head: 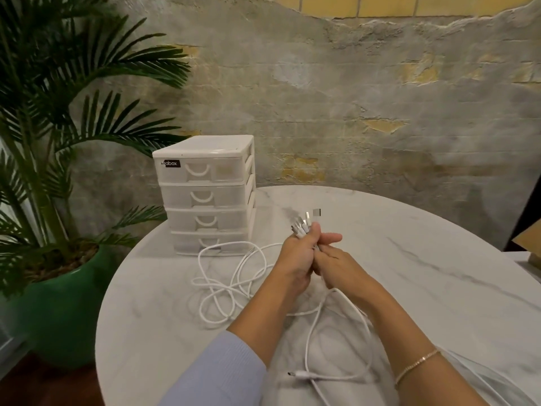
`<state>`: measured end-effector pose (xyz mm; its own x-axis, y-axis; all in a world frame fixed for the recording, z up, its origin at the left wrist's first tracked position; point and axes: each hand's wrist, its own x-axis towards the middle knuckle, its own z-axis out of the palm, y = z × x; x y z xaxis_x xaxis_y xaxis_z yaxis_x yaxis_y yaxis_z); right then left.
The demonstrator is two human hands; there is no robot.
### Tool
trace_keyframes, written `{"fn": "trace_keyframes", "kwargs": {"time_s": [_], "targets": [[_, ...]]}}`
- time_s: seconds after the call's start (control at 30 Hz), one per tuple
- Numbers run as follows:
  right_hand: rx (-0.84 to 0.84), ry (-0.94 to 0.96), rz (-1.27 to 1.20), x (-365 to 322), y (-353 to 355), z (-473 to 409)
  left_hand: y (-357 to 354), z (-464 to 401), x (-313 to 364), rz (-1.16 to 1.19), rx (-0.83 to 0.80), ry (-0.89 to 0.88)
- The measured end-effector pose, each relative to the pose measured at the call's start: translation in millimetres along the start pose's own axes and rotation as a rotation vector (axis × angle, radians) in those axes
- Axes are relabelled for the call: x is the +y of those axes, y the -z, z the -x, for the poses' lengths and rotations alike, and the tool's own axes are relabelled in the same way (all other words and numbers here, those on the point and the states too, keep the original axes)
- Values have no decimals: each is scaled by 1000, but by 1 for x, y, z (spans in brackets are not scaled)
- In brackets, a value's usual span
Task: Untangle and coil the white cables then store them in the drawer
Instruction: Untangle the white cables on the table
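Both hands meet above the table (409, 259): the left hand (295, 256) grips a bunch of about four plug ends of the white cables (234, 282), the right hand (336, 265) pinches them just below; loose loops trail left and beneath; one four-drawer unit (205, 194) stands beyond-left

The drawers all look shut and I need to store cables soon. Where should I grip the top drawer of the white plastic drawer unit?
Hook fingers from the front into the curved handle at the middle of the top drawer of the white plastic drawer unit; its front faces you, so it likely pulls straight out.
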<state>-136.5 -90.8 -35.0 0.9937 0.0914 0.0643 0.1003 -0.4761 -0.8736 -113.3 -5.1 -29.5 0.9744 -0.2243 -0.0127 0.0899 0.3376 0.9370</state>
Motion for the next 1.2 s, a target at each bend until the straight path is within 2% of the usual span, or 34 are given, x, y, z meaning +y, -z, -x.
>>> {"fn": "trace_keyframes", "kwargs": {"time_s": [0.07,0.2,0.3,0.4,0.57,0.8,0.97,1.03,1.1,1.2], "targets": [[-27,-13,-41,-1,4,3,-1,0,6,61,26,2],[-85,-48,-125,-7,16,16,1,1,16,350,45,-40],[-191,-68,-238,-9,27,21,1,4,22,454,0,-34],[-239,-50,8,-9,46,26,3,3,38,418,7,-64],[-187,5,489,-26,89,37,11,1,78,385,41,-161],[94,-37,934,-74,139,40,17,22,126,374,47,-285],[489,-51,1207,-94,178,42,28,34,157,406,140,-389],[661,-81,1234,-100,197,48,39,35,166,445,196,-407],[823,-112,1152,-106,212,55,55,34,171,459,249,-412],[948,-144,1018,-115,222,55,70,31,169,408,314,-420]]}}
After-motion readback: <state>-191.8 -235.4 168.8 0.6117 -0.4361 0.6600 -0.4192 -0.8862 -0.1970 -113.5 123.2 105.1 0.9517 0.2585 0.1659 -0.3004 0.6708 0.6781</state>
